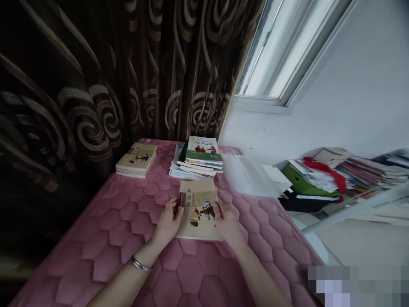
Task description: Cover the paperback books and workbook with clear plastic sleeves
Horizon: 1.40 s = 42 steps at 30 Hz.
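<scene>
A beige book (198,207) with a coloured figure on its cover lies flat on the pink quilted surface (134,221). My left hand (168,224) grips its left edge, fingers curled over the side, a silver bracelet on the wrist. My right hand (227,224) holds the right edge the same way. Behind the book stands a stack of books (198,162) topped by a green and white cover. A smaller stack of beige books (136,160) sits at the back left.
Clear plastic sleeves (249,175) lie at the right of the stacks. A dark patterned curtain (96,85) hangs behind. A window (287,51) is at upper right. Cluttered books and papers (345,170) fill a shelf to the right.
</scene>
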Each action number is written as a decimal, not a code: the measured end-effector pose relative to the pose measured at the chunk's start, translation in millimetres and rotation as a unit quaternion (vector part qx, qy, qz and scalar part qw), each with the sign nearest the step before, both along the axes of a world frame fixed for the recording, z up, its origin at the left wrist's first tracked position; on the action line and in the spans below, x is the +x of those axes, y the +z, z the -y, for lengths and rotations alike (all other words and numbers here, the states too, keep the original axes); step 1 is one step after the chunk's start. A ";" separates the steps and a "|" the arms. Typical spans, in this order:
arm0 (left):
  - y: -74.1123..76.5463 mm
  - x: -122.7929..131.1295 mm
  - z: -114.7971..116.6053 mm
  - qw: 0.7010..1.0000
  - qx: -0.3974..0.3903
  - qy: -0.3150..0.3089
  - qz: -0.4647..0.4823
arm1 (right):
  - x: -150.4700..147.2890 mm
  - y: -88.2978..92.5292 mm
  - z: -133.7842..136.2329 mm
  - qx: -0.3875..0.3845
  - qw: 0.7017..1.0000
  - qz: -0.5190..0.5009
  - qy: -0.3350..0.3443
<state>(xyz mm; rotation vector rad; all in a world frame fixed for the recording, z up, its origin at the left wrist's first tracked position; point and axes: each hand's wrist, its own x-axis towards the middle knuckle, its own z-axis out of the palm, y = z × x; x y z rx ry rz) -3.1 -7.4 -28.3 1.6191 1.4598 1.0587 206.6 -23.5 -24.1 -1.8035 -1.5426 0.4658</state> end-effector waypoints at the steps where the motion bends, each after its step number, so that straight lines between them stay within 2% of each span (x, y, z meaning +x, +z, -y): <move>1: -0.3 0.9 0.3 1.000 -0.004 0.009 0.019 | -0.4 0.4 0.0 0.001 1.000 0.000 0.000; 8: 1.9 3.7 1.9 1.000 -0.014 0.018 0.021 | 2.0 -4.2 -2.7 -0.057 0.995 0.082 0.007; 12: -3.1 2.5 -4.4 0.996 -0.039 0.032 0.074 | 1.3 -5.5 -2.5 -0.031 0.999 -0.017 0.014; 16: -7.9 -1.7 -10.3 0.987 -0.055 0.049 0.141 | -4.9 5.3 3.7 0.034 0.994 -0.100 0.017; 22: 5.3 -2.8 -2.0 0.991 -0.028 0.081 0.105 | -20.9 15.9 15.8 0.088 0.983 -0.152 0.044; 25: 10.0 0.1 4.4 0.990 -0.012 0.097 0.101 | -22.2 14.2 15.3 0.078 0.983 -0.157 0.058; 30: 1.7 8.3 5.4 0.988 -0.048 0.075 0.127 | -9.6 6.7 10.0 0.004 0.988 -0.131 0.077; 36: -13.2 11.2 -12.2 0.990 -0.028 0.068 0.117 | -3.5 -2.7 -0.9 -0.005 0.995 -0.095 0.026; 40: -12.3 8.7 -15.5 0.995 0.010 0.040 0.091 | -3.5 -2.2 -12.0 -0.014 0.999 -0.041 -0.010; 42: -6.3 9.8 -7.0 0.998 0.054 0.026 0.016 | -3.0 -0.8 -15.2 -0.045 0.999 -0.002 -0.019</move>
